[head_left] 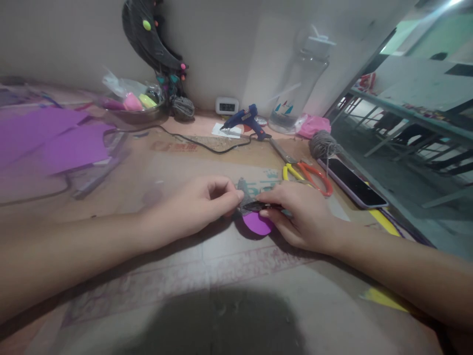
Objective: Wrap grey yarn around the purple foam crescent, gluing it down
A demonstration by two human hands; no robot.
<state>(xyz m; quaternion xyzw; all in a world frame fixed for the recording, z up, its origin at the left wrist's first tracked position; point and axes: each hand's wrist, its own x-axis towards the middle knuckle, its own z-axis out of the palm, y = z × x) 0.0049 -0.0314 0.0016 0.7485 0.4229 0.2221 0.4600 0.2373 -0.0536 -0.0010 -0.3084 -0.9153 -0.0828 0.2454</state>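
Note:
At the middle of the table, my left hand (218, 198) pinches the edge of a small grey piece (243, 190), perhaps yarn or felt. A rounded purple piece (257, 224) sticks out below it towards me; whether the two are joined I cannot tell. My right hand (301, 214) is closed round a slim dark tool (254, 206), whose kind is not clear. The tool's tip points left and lies over the grey piece, close to my left fingertips. My right fingers partly hide both the tool and the purple piece.
Behind my hands lie a blue glue gun (244, 118) with its cord, scissors (295, 166) with yellow and orange handles, a grey yarn ball (323, 144) and a phone (353, 182). Purple sheets (70, 138) and a metal bowl (129, 114) are left. A clear bottle (301, 88) stands behind.

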